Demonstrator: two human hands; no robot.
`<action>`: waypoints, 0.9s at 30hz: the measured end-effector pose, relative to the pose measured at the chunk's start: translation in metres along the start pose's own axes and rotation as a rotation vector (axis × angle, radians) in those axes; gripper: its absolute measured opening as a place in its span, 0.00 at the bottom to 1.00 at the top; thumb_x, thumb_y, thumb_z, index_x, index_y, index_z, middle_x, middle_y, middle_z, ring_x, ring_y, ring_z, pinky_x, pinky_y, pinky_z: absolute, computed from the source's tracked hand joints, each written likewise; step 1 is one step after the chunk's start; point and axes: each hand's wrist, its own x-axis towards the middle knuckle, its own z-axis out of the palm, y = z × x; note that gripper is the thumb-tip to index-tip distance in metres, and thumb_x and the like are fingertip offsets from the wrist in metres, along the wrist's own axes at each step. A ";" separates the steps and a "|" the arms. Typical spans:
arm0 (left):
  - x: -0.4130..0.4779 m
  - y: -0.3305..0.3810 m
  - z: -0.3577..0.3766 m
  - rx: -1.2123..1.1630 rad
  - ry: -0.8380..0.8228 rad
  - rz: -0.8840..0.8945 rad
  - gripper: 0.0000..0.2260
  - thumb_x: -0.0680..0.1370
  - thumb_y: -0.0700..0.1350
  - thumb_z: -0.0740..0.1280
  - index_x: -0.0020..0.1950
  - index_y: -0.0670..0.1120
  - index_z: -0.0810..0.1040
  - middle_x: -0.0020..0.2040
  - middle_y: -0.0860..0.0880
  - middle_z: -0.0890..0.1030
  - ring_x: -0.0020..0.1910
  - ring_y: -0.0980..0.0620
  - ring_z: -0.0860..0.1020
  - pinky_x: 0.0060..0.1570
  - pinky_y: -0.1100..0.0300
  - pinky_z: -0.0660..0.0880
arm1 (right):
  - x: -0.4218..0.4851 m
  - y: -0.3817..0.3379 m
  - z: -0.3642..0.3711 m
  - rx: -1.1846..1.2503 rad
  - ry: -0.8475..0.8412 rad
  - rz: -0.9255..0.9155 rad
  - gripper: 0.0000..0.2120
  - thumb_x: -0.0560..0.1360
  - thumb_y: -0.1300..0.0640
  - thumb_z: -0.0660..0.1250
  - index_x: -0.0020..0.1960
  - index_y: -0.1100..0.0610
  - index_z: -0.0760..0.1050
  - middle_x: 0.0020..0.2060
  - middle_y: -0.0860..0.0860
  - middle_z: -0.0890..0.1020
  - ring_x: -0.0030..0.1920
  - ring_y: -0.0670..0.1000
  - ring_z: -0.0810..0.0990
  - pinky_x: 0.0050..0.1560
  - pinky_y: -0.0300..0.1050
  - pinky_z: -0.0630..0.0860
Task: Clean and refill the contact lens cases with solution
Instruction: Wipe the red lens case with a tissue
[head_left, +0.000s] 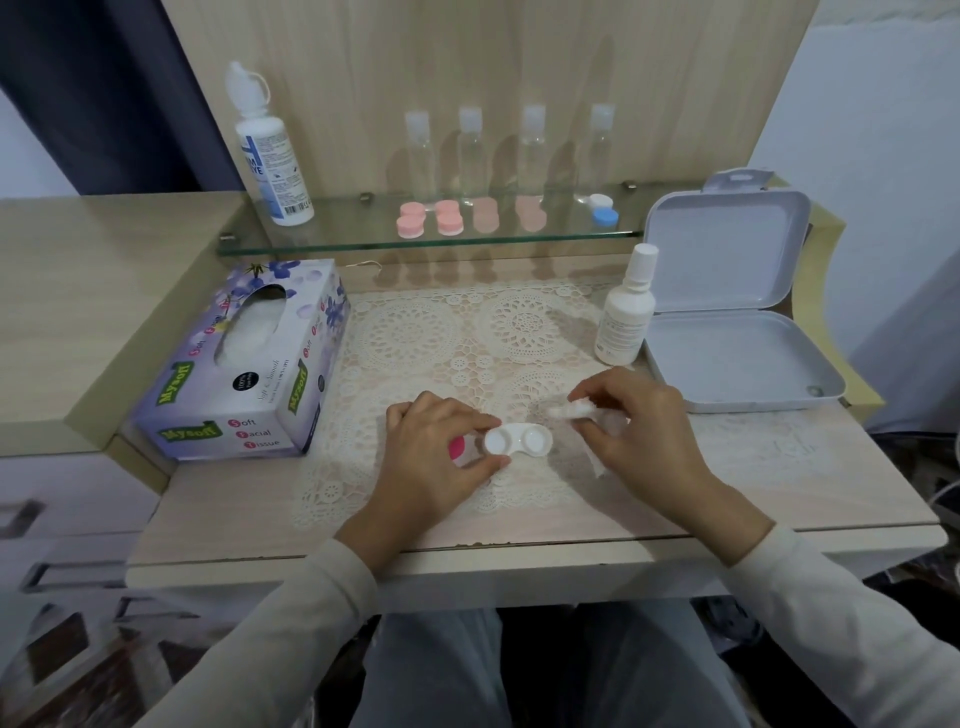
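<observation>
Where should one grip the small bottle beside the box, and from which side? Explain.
Grip the bottle round its wide body, below the narrow neck, coming from the front-left. It stands upright, and the open box sits close on its right, so fingers probably fit best from the mat side.

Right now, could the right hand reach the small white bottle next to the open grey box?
Probably yes: the right hand is near the small white bottle with only bare lace mat between, but it holds a tissue.
</observation>
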 end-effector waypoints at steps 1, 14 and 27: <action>-0.001 0.000 0.000 0.003 0.000 0.007 0.19 0.65 0.63 0.63 0.46 0.53 0.82 0.41 0.59 0.80 0.45 0.60 0.69 0.51 0.64 0.57 | -0.001 0.000 0.004 -0.035 0.025 -0.098 0.07 0.63 0.72 0.71 0.38 0.64 0.77 0.36 0.54 0.78 0.35 0.41 0.69 0.41 0.25 0.68; -0.002 -0.002 0.002 0.011 -0.006 0.040 0.18 0.65 0.64 0.64 0.41 0.51 0.82 0.38 0.56 0.80 0.42 0.60 0.69 0.47 0.60 0.59 | -0.017 0.005 0.017 -0.322 -0.211 -0.305 0.12 0.70 0.50 0.63 0.42 0.56 0.82 0.42 0.54 0.81 0.38 0.55 0.76 0.40 0.42 0.66; -0.002 -0.004 0.004 0.003 0.015 0.120 0.15 0.67 0.60 0.66 0.43 0.50 0.82 0.38 0.57 0.79 0.41 0.64 0.66 0.46 0.54 0.65 | -0.015 0.006 0.021 -0.226 -0.126 -0.289 0.13 0.72 0.50 0.64 0.36 0.57 0.82 0.35 0.52 0.76 0.35 0.50 0.71 0.39 0.41 0.62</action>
